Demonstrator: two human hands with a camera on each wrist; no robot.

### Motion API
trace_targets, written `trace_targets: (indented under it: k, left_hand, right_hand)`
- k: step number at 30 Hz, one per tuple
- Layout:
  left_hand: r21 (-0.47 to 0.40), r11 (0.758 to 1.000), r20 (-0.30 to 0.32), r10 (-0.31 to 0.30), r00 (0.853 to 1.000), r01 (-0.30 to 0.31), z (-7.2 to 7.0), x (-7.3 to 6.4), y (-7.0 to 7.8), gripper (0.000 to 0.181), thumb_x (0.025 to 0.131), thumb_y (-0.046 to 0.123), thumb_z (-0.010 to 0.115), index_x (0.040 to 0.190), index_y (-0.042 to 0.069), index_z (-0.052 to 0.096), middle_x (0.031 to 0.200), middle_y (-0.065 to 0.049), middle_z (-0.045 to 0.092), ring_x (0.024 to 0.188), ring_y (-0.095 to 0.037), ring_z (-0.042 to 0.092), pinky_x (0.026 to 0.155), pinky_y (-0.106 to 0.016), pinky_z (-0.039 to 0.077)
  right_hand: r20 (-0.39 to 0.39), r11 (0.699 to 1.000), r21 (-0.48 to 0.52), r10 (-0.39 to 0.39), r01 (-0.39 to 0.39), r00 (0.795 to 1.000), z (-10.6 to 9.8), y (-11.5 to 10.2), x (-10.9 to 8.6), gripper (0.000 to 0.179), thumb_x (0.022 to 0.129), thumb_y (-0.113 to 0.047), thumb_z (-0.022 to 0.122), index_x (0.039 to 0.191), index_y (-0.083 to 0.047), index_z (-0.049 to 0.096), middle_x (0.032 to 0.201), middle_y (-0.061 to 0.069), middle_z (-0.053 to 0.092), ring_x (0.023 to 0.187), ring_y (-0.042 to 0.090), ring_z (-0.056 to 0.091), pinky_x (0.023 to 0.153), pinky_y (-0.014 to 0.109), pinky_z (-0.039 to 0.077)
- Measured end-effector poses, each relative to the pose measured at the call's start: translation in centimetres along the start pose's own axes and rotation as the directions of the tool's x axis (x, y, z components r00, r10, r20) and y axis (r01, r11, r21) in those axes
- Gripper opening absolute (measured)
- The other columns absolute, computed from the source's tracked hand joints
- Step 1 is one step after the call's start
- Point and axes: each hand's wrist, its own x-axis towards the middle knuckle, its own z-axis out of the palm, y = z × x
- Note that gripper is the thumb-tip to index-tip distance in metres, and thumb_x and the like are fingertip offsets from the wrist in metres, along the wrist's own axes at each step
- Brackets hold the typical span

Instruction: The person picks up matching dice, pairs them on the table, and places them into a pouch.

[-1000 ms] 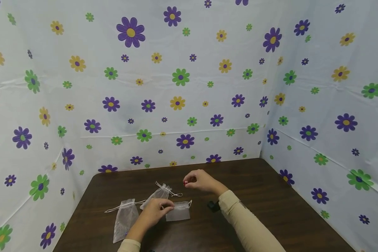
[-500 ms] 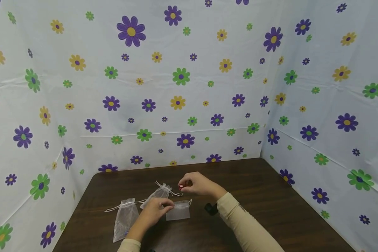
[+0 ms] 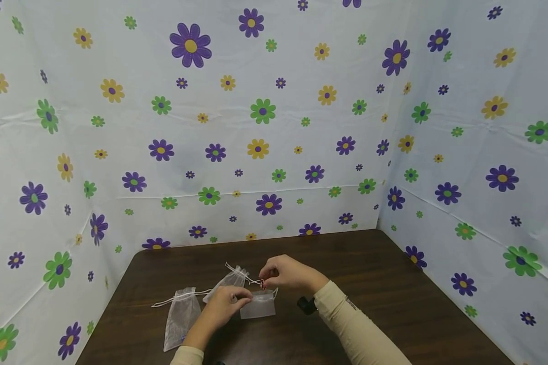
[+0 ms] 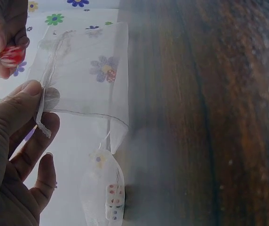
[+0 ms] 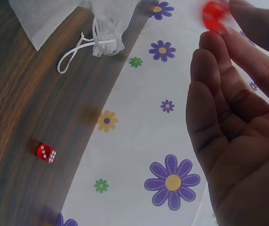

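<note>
My left hand pinches the top edge of a small sheer white drawstring bag, held up with its drawstring end toward the right hand. Its curled fingers and thumb are close in the left wrist view, on the bag. Just above the bag's top edge, my right hand pinches a red die between thumb and fingertips. The die is blurred in the right wrist view. Another red die with white pips lies on the dark table.
Two more sheer drawstring bags lie on the brown table: one bag at the left, another bag behind the left hand. White dice show through one bag in the left wrist view. Flowered cloth surrounds the table's back and sides.
My right hand has moved left and down with the red die, from beyond the bag to just above its top edge. The left hand and its bag have stayed nearly still.
</note>
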Motion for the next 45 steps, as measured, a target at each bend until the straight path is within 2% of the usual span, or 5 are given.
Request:
trace_targets:
  k: [9, 14, 22, 38, 45]
  left_hand:
    - [0.024, 0.999, -0.040, 0.028, 0.999, -0.027, 0.0, -0.5, -0.3, 0.008, 0.088, 0.013, 0.079, 0.091, 0.021, 0.079, 0.090, 0.010, 0.075, 0.084, -0.007, 0.066, 0.072, -0.032, 0.056]
    - [0.026, 0.999, -0.056, 0.038, 0.998, -0.036, -0.1, -0.4, -0.2, 0.006, 0.088, 0.013, 0.079, 0.091, 0.019, 0.079, 0.089, 0.009, 0.075, 0.083, -0.008, 0.066, 0.072, -0.032, 0.056]
    - [0.031, 0.999, -0.051, 0.018, 0.999, -0.017, -0.2, -0.5, -0.4, 0.006, 0.088, 0.015, 0.080, 0.091, 0.020, 0.079, 0.089, 0.008, 0.075, 0.082, -0.008, 0.066, 0.072, -0.033, 0.056]
    - [-0.008, 1.000, -0.064, -0.008, 0.998, 0.008, -0.3, -0.9, -0.9, 0.006, 0.087, 0.014, 0.080, 0.091, 0.018, 0.079, 0.087, 0.006, 0.075, 0.078, -0.003, 0.061, 0.066, -0.034, 0.053]
    - [0.000, 1.000, -0.069, -0.018, 0.997, 0.018, -0.2, -0.9, -1.1, 0.008, 0.085, 0.012, 0.081, 0.091, 0.017, 0.079, 0.088, 0.004, 0.075, 0.080, -0.005, 0.063, 0.068, -0.034, 0.055]
  right_hand:
    - [-0.066, 1.000, -0.031, -0.002, 0.000, 0.998, -0.2, 0.2, 0.1, 0.018, 0.101, -0.022, 0.066, 0.112, -0.014, 0.077, 0.107, -0.007, 0.070, 0.097, 0.005, 0.062, 0.088, 0.026, 0.054]
    - [-0.115, 1.000, -0.011, 0.007, -0.009, 0.993, -0.5, 2.0, 0.6, 0.019, 0.101, -0.020, 0.065, 0.115, -0.012, 0.075, 0.111, -0.001, 0.071, 0.101, 0.013, 0.065, 0.090, 0.033, 0.054]
    - [-0.163, 0.970, 0.167, 0.202, -0.175, 0.966, 0.0, 7.0, 1.3, 0.024, 0.099, -0.012, 0.067, 0.120, -0.002, 0.072, 0.107, 0.005, 0.072, 0.092, 0.017, 0.067, 0.082, 0.035, 0.056]
    - [-0.267, 0.929, 0.205, 0.355, -0.308, 0.896, 2.3, 12.0, 2.2, 0.028, 0.088, 0.003, 0.074, 0.115, 0.009, 0.070, 0.108, 0.019, 0.071, 0.097, 0.032, 0.067, 0.080, 0.043, 0.057]
    - [-0.239, 0.933, 0.186, 0.347, -0.308, 0.907, 3.0, 13.5, 2.8, 0.029, 0.085, 0.000, 0.079, 0.112, 0.006, 0.071, 0.099, 0.014, 0.071, 0.088, 0.024, 0.066, 0.074, 0.037, 0.057]
